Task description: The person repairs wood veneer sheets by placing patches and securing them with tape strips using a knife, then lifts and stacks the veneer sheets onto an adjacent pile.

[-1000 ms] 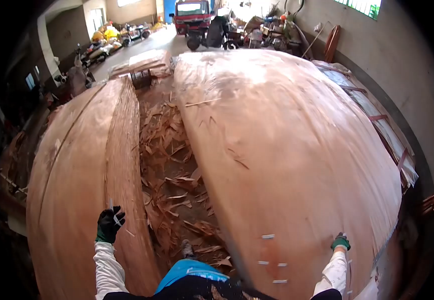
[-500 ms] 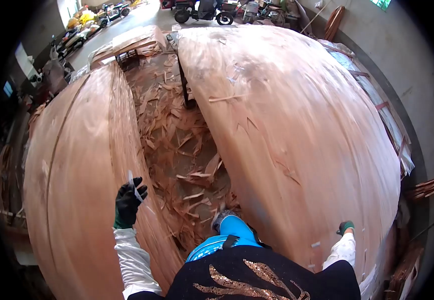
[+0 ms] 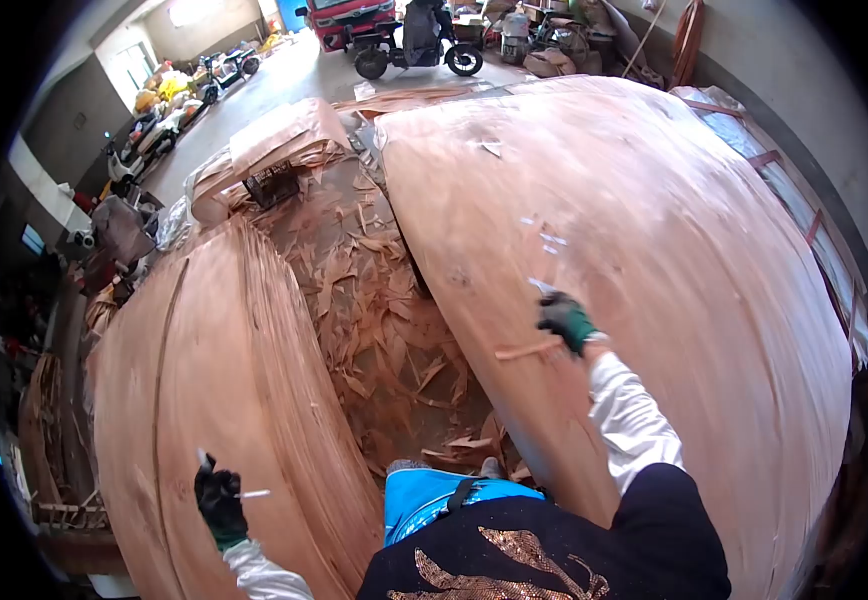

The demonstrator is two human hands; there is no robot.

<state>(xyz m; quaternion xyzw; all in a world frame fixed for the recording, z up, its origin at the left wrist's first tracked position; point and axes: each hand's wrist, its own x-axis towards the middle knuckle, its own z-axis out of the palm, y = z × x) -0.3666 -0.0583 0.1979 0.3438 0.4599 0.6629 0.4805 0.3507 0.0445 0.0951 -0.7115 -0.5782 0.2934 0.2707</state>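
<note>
My left hand (image 3: 219, 500), in a black and green glove, is closed around a short white strip (image 3: 254, 493) that looks like tape. It hovers over the left stack of thin wood veneer (image 3: 204, 380). My right hand (image 3: 566, 320), gloved the same way, reaches over the veneer sheet on the right stack (image 3: 694, 320). A small white tape piece (image 3: 542, 287) shows at its fingertips, which are slightly blurred. Just below that hand, a narrow wood strip (image 3: 526, 350) lies on the sheet. Several white bits (image 3: 554, 240) lie beyond the hand.
Torn veneer scraps (image 3: 364, 310) litter the floor between the stacks. A smaller veneer pile (image 3: 289, 135) sits at the far end. Behind are a motorbike (image 3: 419, 50) and a red vehicle (image 3: 349, 20). A wall (image 3: 804, 110) runs along the right.
My view has moved forward along the stacks. My right hand has gone from low on the right to farther forward over the sheet. My left hand sits lower, still with a white strip.
</note>
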